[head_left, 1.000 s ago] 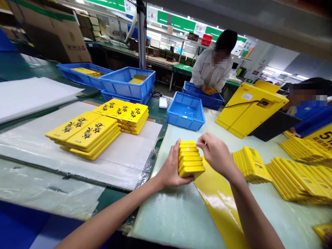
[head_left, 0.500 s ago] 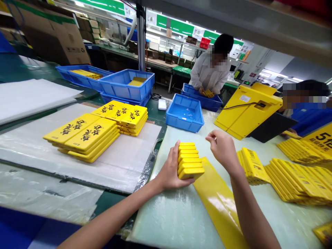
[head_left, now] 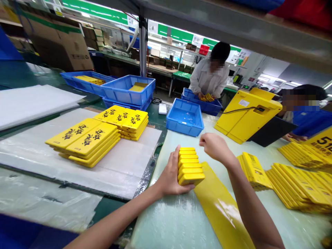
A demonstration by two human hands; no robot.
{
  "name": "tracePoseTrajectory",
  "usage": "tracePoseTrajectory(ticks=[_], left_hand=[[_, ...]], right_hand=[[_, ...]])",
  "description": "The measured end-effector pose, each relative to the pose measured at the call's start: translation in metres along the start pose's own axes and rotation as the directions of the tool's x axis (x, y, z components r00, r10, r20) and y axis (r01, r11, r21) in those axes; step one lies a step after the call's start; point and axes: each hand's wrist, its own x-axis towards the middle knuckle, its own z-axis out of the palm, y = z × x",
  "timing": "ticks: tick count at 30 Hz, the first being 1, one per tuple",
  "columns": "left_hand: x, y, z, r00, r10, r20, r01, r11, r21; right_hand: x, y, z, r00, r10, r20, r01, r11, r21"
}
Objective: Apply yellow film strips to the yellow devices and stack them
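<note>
My left hand (head_left: 169,176) is wrapped round a row of several yellow plastic pieces (head_left: 191,166) with rounded edges, standing side by side over the pale tabletop. To the right and a little beyond them, my right hand (head_left: 214,147) is raised with its fingers curled in, apart from the pieces. Whether it pinches anything small I cannot make out. Beneath my right forearm a glossy yellow strip (head_left: 220,207) lies along the table. Right of that arm stands a leaning group of yellow panels (head_left: 255,171).
Stacks of yellow panels with black lettering (head_left: 88,138) sit on a white sheet (head_left: 116,176) at left. A blue bin (head_left: 184,119) stands ahead, beside a large yellow display stand (head_left: 246,116). More yellow panels (head_left: 301,186) lean at right. Two people (head_left: 209,76) work beyond.
My right hand has moved slightly left, closer to the yellow pieces, and its fingers are curled tighter. My left hand keeps its hold. The whole view has shifted a little.
</note>
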Motion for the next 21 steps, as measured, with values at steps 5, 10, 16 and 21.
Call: tracePoseTrajectory(ticks=[5, 10, 16, 21], left_hand=[[-0.003, -0.005, 0.001, 1.000, -0.001, -0.002, 0.001, 1.000, -0.010], [-0.005, -0.010, 0.000, 1.000, -0.018, 0.001, 0.018, 1.000, -0.011], [-0.005, -0.013, 0.000, 1.000, -0.011, 0.000, 0.011, 1.000, -0.002], [-0.006, -0.012, 0.000, 0.999, -0.022, 0.025, 0.022, 1.000, 0.022]], right_hand=[[0.077, 0.034, 0.009, 0.964, 0.143, -0.226, -0.073, 0.954, 0.291], [0.163, 0.039, 0.034, 0.944, 0.225, -0.240, -0.115, 0.909, 0.402], [0.180, 0.050, 0.054, 0.945, 0.294, -0.146, -0.200, 0.867, 0.457], [0.168, 0.046, 0.052, 0.946, 0.321, -0.049, -0.254, 0.826, 0.503]])
